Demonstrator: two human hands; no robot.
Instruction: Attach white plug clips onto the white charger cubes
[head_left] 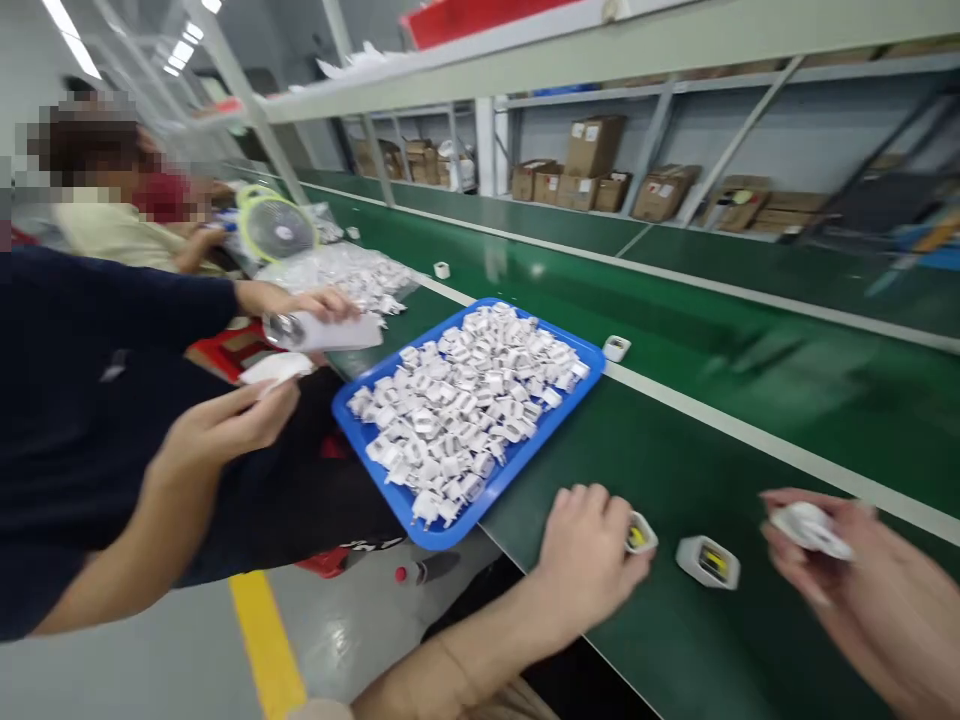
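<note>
My left hand (589, 555) rests on the green belt (750, 420), fingers closed on a small white charger shell (641, 533) with yellow inside. A second open shell (708, 561) lies on the belt between my hands, untouched. My right hand (847, 570) is raised at the right and grips a white plug part (810, 527). A blue tray (585, 385) heaped with several white plug parts sits to the left, overhanging the belt's edge.
A co-worker in a dark sleeve (112, 300) sits at the left with white pieces in both hands. Single white parts (616, 347) (442, 269) lie on the belt. A bag of parts (352, 272) and a fan (276, 228) stand beyond. Shelves hold cardboard boxes (592, 150).
</note>
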